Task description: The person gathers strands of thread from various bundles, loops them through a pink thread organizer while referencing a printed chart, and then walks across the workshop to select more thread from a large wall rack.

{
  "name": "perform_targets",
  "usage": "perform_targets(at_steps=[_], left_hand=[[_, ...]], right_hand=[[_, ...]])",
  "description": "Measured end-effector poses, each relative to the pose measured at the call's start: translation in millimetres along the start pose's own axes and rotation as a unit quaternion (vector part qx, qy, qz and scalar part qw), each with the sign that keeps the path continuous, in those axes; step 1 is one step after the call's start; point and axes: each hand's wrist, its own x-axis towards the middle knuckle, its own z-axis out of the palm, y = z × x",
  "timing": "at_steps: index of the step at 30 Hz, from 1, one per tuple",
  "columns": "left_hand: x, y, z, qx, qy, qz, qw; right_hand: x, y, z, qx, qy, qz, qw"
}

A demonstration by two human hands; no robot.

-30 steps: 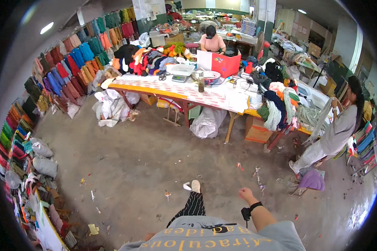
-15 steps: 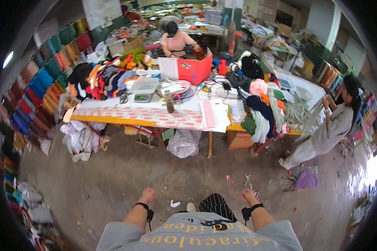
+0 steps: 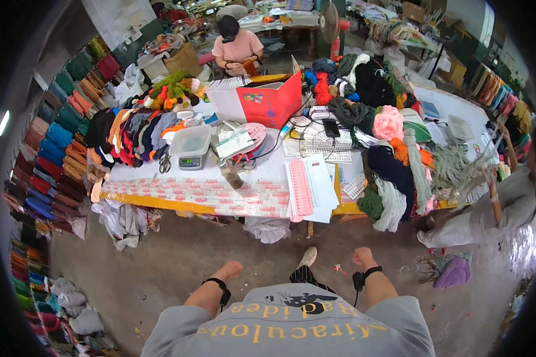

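Observation:
My left hand (image 3: 231,270) hangs in front of my body over the floor, its fingers curled closed with nothing seen in them. On the other side, my right hand (image 3: 363,257) is likewise curled and holds nothing that I can see. Both wrists wear black bands. Neither hand touches the long table (image 3: 155,202) ahead. Nearest to them at its edge are white paper sheets (image 3: 321,184) and a pink-patterned strip (image 3: 299,187). Toward the left stand a digital scale (image 3: 190,162) with a clear tub (image 3: 190,141), scissors (image 3: 165,163) and a brown jar (image 3: 232,177).
Yarn heaps (image 3: 140,131) and hanging skeins (image 3: 393,178) crowd the table. Behind a red folding board (image 3: 271,101) sits a co-worker (image 3: 238,47). Another person (image 3: 500,202) handles pale yarn at the right. A purple cushion (image 3: 454,272) is on the right; yarn shelves (image 3: 59,149) line the left.
I have stepped closer to the table, which now fills more of the view. The seated person's hands have come down together. The person on the right appears nearer, arms still raised to the yarn.

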Motion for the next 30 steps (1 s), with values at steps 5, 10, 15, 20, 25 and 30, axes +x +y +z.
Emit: perform_targets(at_steps=[5,10,15,20,25,30], left_hand=[[51,23,-49,-0.636,0.092,-0.256,0.722],[142,102,-129,-0.647,0.034,-0.212,0.731],[223,133,-156,-0.606,-0.01,-0.196,0.771],[302,135,-174,-0.52,-0.024,-0.189,0.833],[355,122,-183,-0.622,0.015,-0.16,0.767],[370,121,-184,-0.61,0.047,-0.206,0.764]], right_hand=[[83,-121,23,-0.066,-0.023,-0.115,0.991],[155,-189,63,-0.192,0.018,-0.267,0.944],[181,-227,114,-0.158,0.019,-0.281,0.946],[212,-227,118,-0.125,-0.021,-0.28,0.952],[217,-228,119,-0.14,-0.025,-0.191,0.971],[185,-239,134,-0.26,-0.027,-0.204,0.943]])
